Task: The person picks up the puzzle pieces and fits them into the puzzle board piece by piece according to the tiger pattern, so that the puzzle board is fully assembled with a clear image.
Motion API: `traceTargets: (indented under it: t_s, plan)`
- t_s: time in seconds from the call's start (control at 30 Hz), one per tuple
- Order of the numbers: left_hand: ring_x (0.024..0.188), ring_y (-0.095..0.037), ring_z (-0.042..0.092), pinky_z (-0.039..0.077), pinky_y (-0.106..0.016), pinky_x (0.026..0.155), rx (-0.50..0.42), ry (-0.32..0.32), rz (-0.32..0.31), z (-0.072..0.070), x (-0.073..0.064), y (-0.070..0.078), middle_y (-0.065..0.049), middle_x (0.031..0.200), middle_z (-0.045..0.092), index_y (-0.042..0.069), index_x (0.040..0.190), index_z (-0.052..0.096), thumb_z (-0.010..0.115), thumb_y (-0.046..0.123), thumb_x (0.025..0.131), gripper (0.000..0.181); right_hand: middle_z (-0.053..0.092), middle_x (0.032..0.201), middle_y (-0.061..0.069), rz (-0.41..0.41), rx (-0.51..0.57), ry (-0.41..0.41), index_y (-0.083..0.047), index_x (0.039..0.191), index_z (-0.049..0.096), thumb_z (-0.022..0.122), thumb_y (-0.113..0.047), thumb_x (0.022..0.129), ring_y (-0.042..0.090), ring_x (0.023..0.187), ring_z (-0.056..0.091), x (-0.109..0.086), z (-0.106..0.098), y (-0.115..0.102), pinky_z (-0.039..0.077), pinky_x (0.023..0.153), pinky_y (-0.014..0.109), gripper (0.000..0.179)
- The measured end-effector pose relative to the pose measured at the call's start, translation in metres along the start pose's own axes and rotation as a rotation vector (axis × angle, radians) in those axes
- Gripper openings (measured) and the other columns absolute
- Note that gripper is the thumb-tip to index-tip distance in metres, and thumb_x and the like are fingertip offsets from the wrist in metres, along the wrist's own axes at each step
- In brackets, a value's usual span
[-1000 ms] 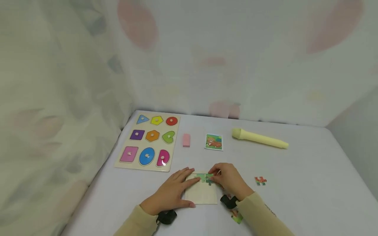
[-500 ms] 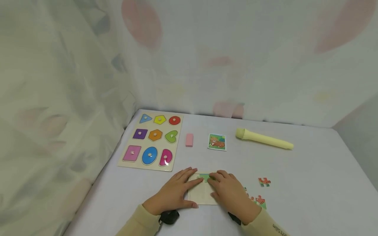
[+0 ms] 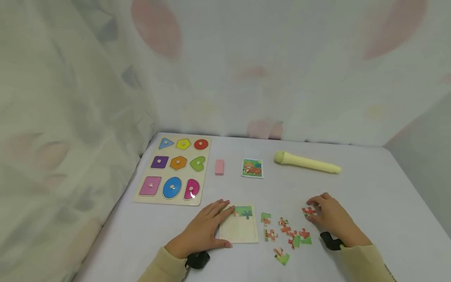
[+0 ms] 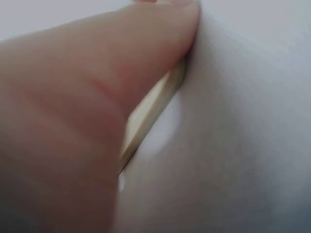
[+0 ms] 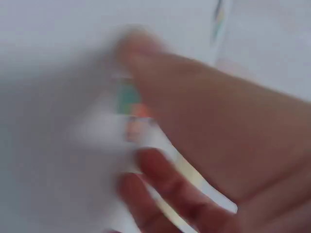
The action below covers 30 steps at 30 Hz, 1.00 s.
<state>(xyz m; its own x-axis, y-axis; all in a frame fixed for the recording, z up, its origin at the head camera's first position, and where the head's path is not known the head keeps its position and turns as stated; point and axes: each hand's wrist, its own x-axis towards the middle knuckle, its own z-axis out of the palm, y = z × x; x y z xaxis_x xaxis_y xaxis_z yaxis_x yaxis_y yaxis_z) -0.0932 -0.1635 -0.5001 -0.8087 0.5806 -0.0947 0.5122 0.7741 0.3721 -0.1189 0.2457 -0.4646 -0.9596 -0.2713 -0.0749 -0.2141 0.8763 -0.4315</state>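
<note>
My left hand [image 3: 202,227] rests with straight fingers on the left side of a small wooden puzzle board [image 3: 241,232], its thumb at the near left edge. Green jigsaw pieces [image 3: 246,212] lie along the board's far edge, partly hidden by the index finger. Off to the right, my right hand [image 3: 334,219] is at a red jigsaw piece [image 3: 309,211], thumb and fingers on either side of it. The blurred right wrist view shows thumb and fingertips [image 5: 150,158] apart, with a green and orange jigsaw piece [image 5: 130,99] in the gap.
Several loose jigsaw pieces [image 3: 270,235] lie right of the board. Behind are a picture card of a tiger [image 3: 252,168], a pink block [image 3: 219,167] and a pale yellow microphone-shaped stick [image 3: 306,162]. A knobbed shape puzzle [image 3: 172,174] lies back left.
My right hand has left the green piece in the board's top row and moved right to the red piece, uncovering the loose pieces. The left hand stays on the board.
</note>
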Motion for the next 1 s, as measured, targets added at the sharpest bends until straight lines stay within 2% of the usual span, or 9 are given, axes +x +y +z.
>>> traceTargets:
  t_s: [0.1, 0.2, 0.27, 0.43, 0.53, 0.67, 0.77, 0.87, 1.0]
  plan:
    - [0.158, -0.025, 0.020, 0.022, -0.050, 0.126, -0.011, 0.014, -0.007, 0.000, -0.001, -0.004, 0.001, 0.173, 0.024, 0.024, 0.167, 0.029, 0.078, 0.069, 0.082, 0.107, 0.055, 0.096, 0.006, 0.008, 0.132, -0.050, -0.005, 0.104, 0.070, 0.087, -0.016, 0.087, 0.019, 0.081, 0.049, 0.004, 0.003, 0.012, 0.046, 0.069, 0.034, 0.026]
    - [0.158, -0.025, 0.019, 0.021, -0.050, 0.126, -0.029, 0.019, -0.008, -0.001, -0.002, -0.006, 0.001, 0.173, 0.023, 0.023, 0.167, 0.029, 0.079, 0.068, 0.082, 0.108, 0.053, 0.088, 0.002, 0.008, 0.196, -0.080, -0.008, 0.096, 0.065, 0.086, -0.014, 0.088, 0.018, 0.078, 0.046, 0.007, 0.003, 0.008, 0.041, 0.065, 0.030, 0.023]
    - [0.159, -0.025, 0.018, 0.020, -0.050, 0.126, -0.040, 0.018, -0.009, -0.001, -0.002, -0.007, 0.002, 0.173, 0.023, 0.023, 0.167, 0.029, 0.079, 0.068, 0.082, 0.108, 0.057, 0.087, -0.001, 0.006, 0.227, -0.093, -0.011, 0.098, 0.064, 0.083, -0.014, 0.091, 0.016, 0.079, 0.050, 0.009, 0.002, 0.001, 0.043, 0.066, 0.030, 0.021]
    - [0.159, -0.023, 0.016, 0.018, -0.048, 0.127, -0.046, 0.019, 0.000, -0.002, -0.001, -0.007, 0.002, 0.173, 0.022, 0.022, 0.167, 0.028, 0.079, 0.067, 0.082, 0.109, 0.068, 0.098, -0.005, -0.057, 0.341, -0.075, -0.015, 0.108, 0.072, 0.076, -0.012, 0.097, 0.014, 0.086, 0.058, 0.017, 0.004, -0.042, 0.050, 0.070, 0.029, 0.012]
    - [0.159, -0.023, 0.016, 0.018, -0.048, 0.127, -0.040, 0.021, 0.006, -0.002, 0.000, -0.005, 0.002, 0.173, 0.022, 0.021, 0.167, 0.029, 0.079, 0.067, 0.083, 0.108, 0.069, 0.096, -0.001, -0.067, 0.494, -0.074, -0.012, 0.105, 0.071, 0.076, -0.011, 0.097, 0.018, 0.081, 0.061, 0.024, 0.012, -0.077, 0.051, 0.064, 0.029, 0.010]
    - [0.159, -0.023, 0.017, 0.020, -0.048, 0.127, -0.032, 0.020, 0.016, -0.003, 0.002, -0.003, 0.003, 0.173, 0.022, 0.023, 0.167, 0.029, 0.079, 0.068, 0.083, 0.107, 0.064, 0.095, 0.004, -0.079, 0.649, -0.105, -0.006, 0.114, 0.067, 0.076, -0.009, 0.097, 0.020, 0.073, 0.064, 0.029, 0.031, -0.107, 0.052, 0.057, 0.027, 0.019]
    - [0.159, -0.025, 0.018, 0.022, -0.050, 0.126, -0.023, 0.022, 0.030, -0.003, 0.003, -0.001, 0.001, 0.173, 0.022, 0.027, 0.166, 0.033, 0.078, 0.067, 0.084, 0.102, 0.063, 0.092, 0.002, -0.078, 0.605, -0.100, -0.008, 0.115, 0.071, 0.078, -0.010, 0.096, 0.016, 0.070, 0.063, 0.029, 0.046, -0.118, 0.050, 0.055, 0.025, 0.021]
    - [0.158, -0.028, 0.020, 0.025, -0.053, 0.124, -0.008, 0.026, 0.047, -0.004, 0.002, 0.001, -0.002, 0.172, 0.024, 0.029, 0.164, 0.038, 0.077, 0.067, 0.085, 0.096, 0.064, 0.083, -0.004, -0.051, 0.503, -0.056, -0.012, 0.104, 0.075, 0.082, -0.012, 0.091, 0.011, 0.067, 0.058, 0.029, 0.059, -0.125, 0.048, 0.055, 0.024, 0.015]
    - [0.158, -0.029, 0.021, 0.026, -0.054, 0.124, 0.006, 0.019, 0.043, -0.004, -0.001, 0.003, -0.003, 0.172, 0.025, 0.029, 0.163, 0.041, 0.075, 0.067, 0.087, 0.092, 0.061, 0.086, -0.011, -0.098, 0.262, 0.033, -0.018, 0.100, 0.079, 0.089, -0.019, 0.085, 0.008, 0.073, 0.054, 0.026, 0.071, -0.130, 0.049, 0.062, 0.026, 0.018]
